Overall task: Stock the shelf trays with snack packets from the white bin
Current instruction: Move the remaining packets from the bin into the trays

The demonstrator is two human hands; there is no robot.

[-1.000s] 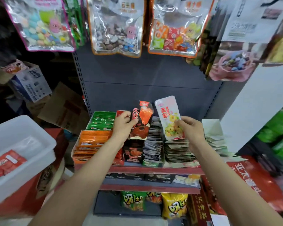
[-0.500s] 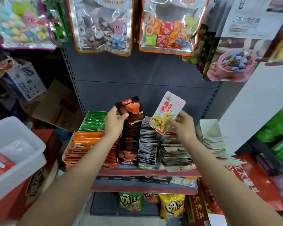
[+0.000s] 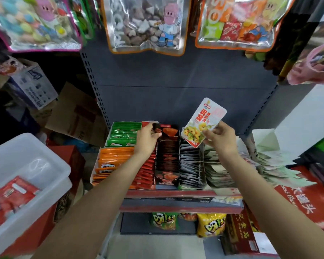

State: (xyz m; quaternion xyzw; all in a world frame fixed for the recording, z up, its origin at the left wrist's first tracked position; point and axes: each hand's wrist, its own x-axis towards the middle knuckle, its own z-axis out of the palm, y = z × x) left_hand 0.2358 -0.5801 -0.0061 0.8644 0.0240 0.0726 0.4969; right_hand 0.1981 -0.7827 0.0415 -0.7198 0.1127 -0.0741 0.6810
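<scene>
The left hand (image 3: 148,136) pinches a dark packet (image 3: 164,130) between thumb and fingers at the back of the dark tray (image 3: 166,161), its lower edge down among the packets filed there. The right hand (image 3: 220,138) grips a white packet (image 3: 201,123) by its lower right side, thumb across the front; it is tilted, top leaning right, raised clear of the trays, above the grey tray (image 3: 191,165) and the pale stack (image 3: 219,171).

On the shelf (image 3: 176,193) seven groups of packets show: green (image 3: 124,134) at the back left, orange (image 3: 113,161) in front of it, red (image 3: 146,174) partly hidden by the left forearm, then dark, grey, pale, and a fanned pale row (image 3: 277,165) at the far right. The rows are packed tight, leaving little gap where the dark packet sits.

The white bin (image 3: 26,165) stands at lower left, well apart from the shelf, with red packets (image 3: 10,195) in it; their number cannot be told.

Three large candy bags (image 3: 144,25) hang above against the grey back panel (image 3: 176,75). Below the shelf stand a green bag (image 3: 164,220) and a yellow bag (image 3: 211,225). Cardboard boxes (image 3: 77,113) lie behind the bin.
</scene>
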